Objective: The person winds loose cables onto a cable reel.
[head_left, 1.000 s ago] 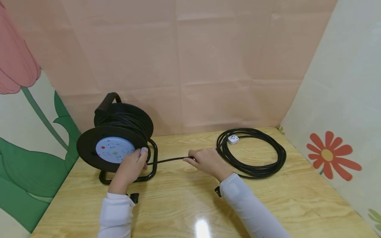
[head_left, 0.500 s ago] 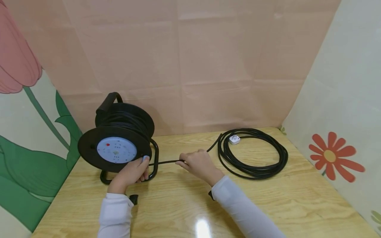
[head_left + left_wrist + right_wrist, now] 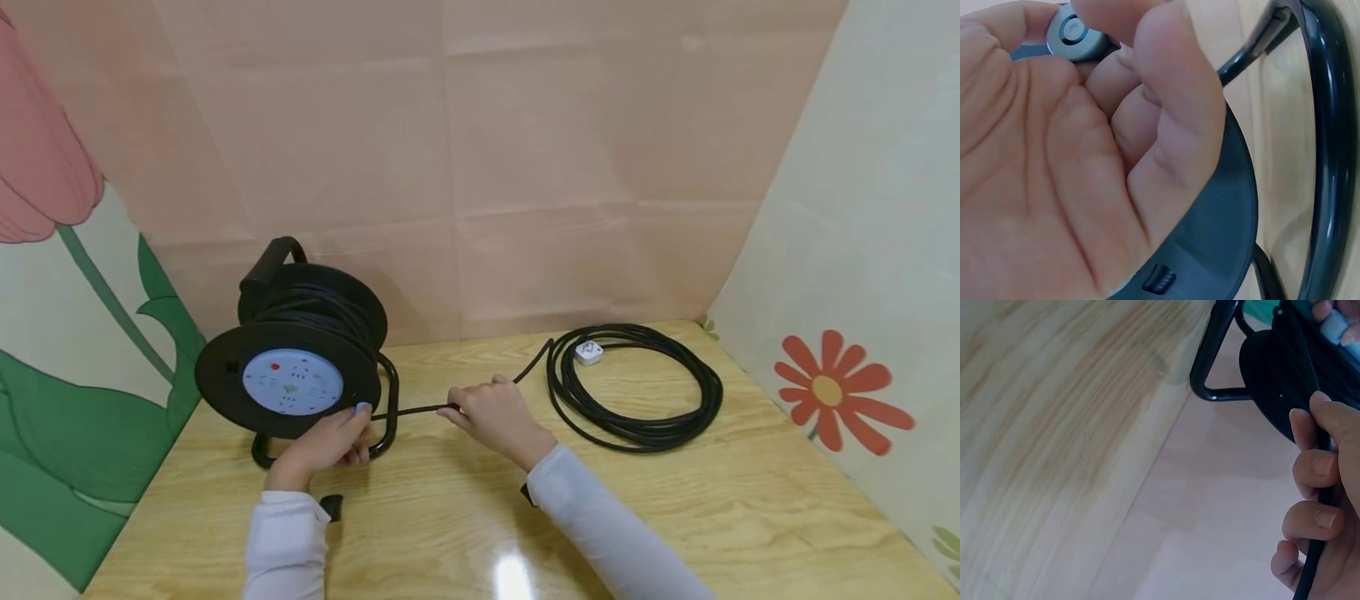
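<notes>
Left hand [image 3: 330, 442] had a pinch grip on the small light blue-grey round plastic knob [image 3: 1072, 31] at the lower right rim of the black plastic cable reel [image 3: 291, 335], fingers curled about it. My read: knob served as a crank, so holding it gave control of drum rotation. Right hand [image 3: 495, 417] was grasping the thin black flexible cable [image 3: 416, 409], fingers wrapped round it. Run from that hand to the reel was nearly straight, probably held so to guide the line and put some tension on it. Where it met the drum was hidden in the head view; right wrist view showed it heading for the wound turns. Reel stood upright on its black tubular metal stand [image 3: 392, 400], flange with the round pale-blue socket panel [image 3: 292, 382] facing the person, likely to put the knob in easy reach. Loose black cable coil [image 3: 652, 433] lay flat on the pale wood-grain table [image 3: 427, 533], presumably so the line could run without snagging; white square plug [image 3: 588, 352] sat at the loop's inner upper left. Positions: reel just beyond left hand, touched at the knob; cable spanning the gap between the hands, then on past right hand to the coil; coil to the right of right hand, apart from it.
</notes>
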Action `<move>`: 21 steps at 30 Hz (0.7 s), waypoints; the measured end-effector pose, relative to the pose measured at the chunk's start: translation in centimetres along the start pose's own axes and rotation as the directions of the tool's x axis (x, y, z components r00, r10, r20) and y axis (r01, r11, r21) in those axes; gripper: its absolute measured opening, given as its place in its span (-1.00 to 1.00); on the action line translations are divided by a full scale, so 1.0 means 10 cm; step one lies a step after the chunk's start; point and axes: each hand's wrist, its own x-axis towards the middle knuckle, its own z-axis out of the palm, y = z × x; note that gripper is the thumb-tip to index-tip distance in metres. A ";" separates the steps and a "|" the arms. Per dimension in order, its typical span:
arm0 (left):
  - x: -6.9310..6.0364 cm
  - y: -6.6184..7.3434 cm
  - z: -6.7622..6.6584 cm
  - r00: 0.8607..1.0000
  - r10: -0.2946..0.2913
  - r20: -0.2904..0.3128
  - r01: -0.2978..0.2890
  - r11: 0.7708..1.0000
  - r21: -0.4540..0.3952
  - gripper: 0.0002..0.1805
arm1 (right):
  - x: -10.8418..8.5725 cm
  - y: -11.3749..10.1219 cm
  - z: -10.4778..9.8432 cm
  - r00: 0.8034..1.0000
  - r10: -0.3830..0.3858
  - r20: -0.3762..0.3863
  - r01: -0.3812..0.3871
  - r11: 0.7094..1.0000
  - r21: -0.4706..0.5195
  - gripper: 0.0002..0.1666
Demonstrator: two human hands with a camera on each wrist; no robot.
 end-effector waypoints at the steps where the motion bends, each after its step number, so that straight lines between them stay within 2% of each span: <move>1: 0.00 -0.01 0.00 1.000 0.000 0.006 0.000 1.000 -0.005 -0.46 | 0.00 0.01 0.00 1.000 0.001 0.002 -0.001 1.000 0.000 -0.63; 11: -0.01 -0.10 -0.02 0.998 -0.010 0.057 0.014 0.998 -0.065 -0.48 | -0.02 -0.02 0.00 1.000 -0.029 0.007 0.029 0.997 0.066 -0.59; 16: -0.01 -0.15 -0.03 0.998 -0.030 0.057 0.034 0.997 -0.072 -0.49 | -0.02 -0.01 0.00 1.000 -0.001 -0.020 0.003 0.996 0.085 -0.53; 21: -0.02 -0.17 -0.05 0.998 -0.009 0.066 0.014 0.997 -0.079 -0.47 | -0.05 0.00 0.01 0.998 -0.013 -0.055 0.017 0.997 0.081 -0.58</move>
